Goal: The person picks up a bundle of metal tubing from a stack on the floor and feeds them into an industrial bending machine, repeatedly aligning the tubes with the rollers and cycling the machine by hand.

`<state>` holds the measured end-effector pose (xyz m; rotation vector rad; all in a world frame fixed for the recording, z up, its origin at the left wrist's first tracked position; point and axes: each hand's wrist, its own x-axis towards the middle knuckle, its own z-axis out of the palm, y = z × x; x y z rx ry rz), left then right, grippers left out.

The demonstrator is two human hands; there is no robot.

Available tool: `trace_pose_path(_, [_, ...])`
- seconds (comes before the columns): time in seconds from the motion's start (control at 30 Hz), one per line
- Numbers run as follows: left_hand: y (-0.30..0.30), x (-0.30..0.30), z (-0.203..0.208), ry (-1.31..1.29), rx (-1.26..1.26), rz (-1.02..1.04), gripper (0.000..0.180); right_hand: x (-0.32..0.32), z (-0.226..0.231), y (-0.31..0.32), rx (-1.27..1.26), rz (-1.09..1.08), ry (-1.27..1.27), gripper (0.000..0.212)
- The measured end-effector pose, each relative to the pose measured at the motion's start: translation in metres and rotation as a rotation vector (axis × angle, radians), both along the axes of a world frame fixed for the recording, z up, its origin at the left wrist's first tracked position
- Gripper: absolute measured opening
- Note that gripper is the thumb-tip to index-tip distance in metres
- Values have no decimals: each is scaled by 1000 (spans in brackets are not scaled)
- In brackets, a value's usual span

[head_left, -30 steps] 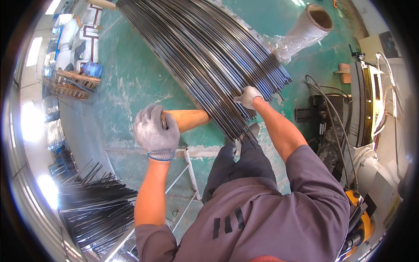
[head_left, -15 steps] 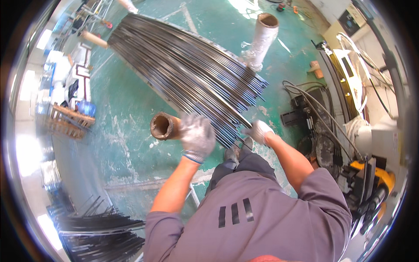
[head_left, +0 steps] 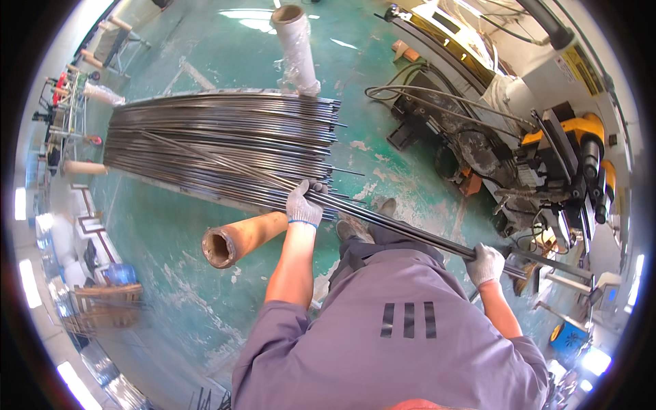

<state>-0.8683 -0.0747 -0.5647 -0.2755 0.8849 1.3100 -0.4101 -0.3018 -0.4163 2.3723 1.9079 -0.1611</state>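
Note:
A few long, dark metal rods [head_left: 403,227] run slantwise across my body, their far ends lying over the pile. My left hand [head_left: 304,205], in a pale knit glove, is closed around them at the pile's near right corner. Farther right, my gloved right hand [head_left: 486,264] grips the same rods near their other end, which sticks out past it. The wide pile of metal rods [head_left: 212,140] lies lengthwise to the left, low over the green floor. Whether the rods are hollow cannot be made out.
A brown cardboard tube [head_left: 249,236] juts from under the pile's near side. On the far side stands a plastic-wrapped tube [head_left: 295,55]. Machinery with hoses [head_left: 471,130] and a yellow-and-black machine part [head_left: 588,137] fill the right. A wooden pallet [head_left: 109,297] stands at left.
My hands have closed on a few rods and drawn them off the pile toward the right. My right hand has moved right, apart from the left. The whole view has turned rightward.

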Motion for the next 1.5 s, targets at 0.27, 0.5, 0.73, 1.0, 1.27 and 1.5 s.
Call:
trace_pose_path(0.27, [-20,52,96,-73,178,-202,4,136,-46,-76,97,-122,-43,8])
trace_pose_path(0.5, [24,114,203,103,600,-252,15,302,-128,-194,656,-1244,-194,30])
trace_pose_path(0.73, [17,329,206,40,576,-515,13,220,-43,-21,1332,-1293,2412,44])
trace_pose_path(1.0, [90,404,273,38,813,-710,32,344,-62,-54,1589,-1288,2041,24])
trace_pose_path(1.27, [179,435,250,152,737,-649,22,389,0,-3,1829,-1411,1751,29])
trace_pose_path(1.5, [259,492,221,233,551,-666,26,402,36,93,1770,-1382,1522,34])
